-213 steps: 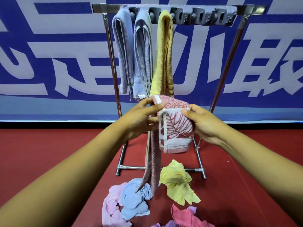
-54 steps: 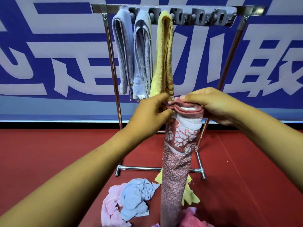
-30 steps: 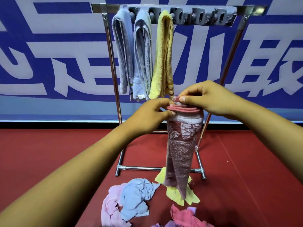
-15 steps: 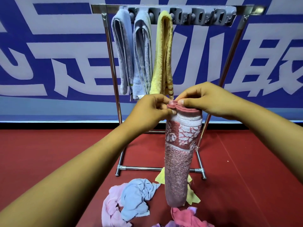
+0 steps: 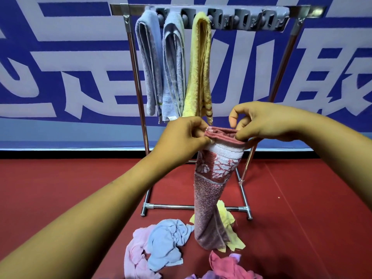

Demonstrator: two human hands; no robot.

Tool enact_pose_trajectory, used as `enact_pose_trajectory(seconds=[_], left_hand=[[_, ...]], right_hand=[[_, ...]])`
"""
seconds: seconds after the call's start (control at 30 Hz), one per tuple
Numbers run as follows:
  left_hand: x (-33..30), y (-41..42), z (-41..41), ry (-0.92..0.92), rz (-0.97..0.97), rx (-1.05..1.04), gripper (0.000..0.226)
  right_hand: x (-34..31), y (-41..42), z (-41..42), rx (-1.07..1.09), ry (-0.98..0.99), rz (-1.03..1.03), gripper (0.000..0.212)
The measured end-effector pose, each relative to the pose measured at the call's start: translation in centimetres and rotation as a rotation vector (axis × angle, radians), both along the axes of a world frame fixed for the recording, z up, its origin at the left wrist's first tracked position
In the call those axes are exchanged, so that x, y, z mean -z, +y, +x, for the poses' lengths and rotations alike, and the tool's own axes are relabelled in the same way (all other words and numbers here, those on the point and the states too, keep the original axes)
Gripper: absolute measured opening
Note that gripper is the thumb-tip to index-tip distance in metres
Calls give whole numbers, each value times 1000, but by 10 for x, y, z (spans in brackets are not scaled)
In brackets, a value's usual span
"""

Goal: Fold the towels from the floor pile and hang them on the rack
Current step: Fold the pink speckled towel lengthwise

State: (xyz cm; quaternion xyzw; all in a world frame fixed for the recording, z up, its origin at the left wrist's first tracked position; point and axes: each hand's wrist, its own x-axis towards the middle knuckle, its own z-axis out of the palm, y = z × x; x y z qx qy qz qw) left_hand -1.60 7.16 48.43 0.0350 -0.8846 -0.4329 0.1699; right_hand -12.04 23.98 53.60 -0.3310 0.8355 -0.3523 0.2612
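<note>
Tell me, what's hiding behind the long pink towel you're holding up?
Behind the pink towel a crumpled yellow cloth peeks out on the red floor, plus the rack's bottom bar. The rest of that cloth is covered.

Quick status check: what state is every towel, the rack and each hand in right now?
Pink patterned towel: folded, held up by its top edge.
Left hand: pinching that edge.
Right hand: pinching that edge.
Rack: upright, three folded towels hung.
Floor pile: crumpled, unfolded.
</note>
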Motion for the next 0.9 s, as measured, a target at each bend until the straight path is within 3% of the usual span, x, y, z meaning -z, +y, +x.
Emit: enact_pose_trajectory(seconds=[0.23,0.37,0.5,0.57,0.63,0.73,0.9], left_hand=[[-1,-6,-2,-13,-101,-39,12],[0,-6,-1,-24,-109,-23,8],[-2,-6,-3,7,-133,-37,6],[-3,-7,-3,14,-57,-20,5],[-4,-9,-3,6,44,9,6],[-3,-13,-4,-16,169,39,4],[-3,-15,-4,-38,380,106,21]], right_hand=[[6,0,4,-86,-23,-86,32],[6,0,8,-155,15,-32,31],[6,-2,10,-114,67,-100,28],[6,-1,8,-119,104,-135,18],[7,3,7,-117,181,-130,28],[14,4,2,-55,277,-200,19],[20,1,2,-26,179,-314,11]])
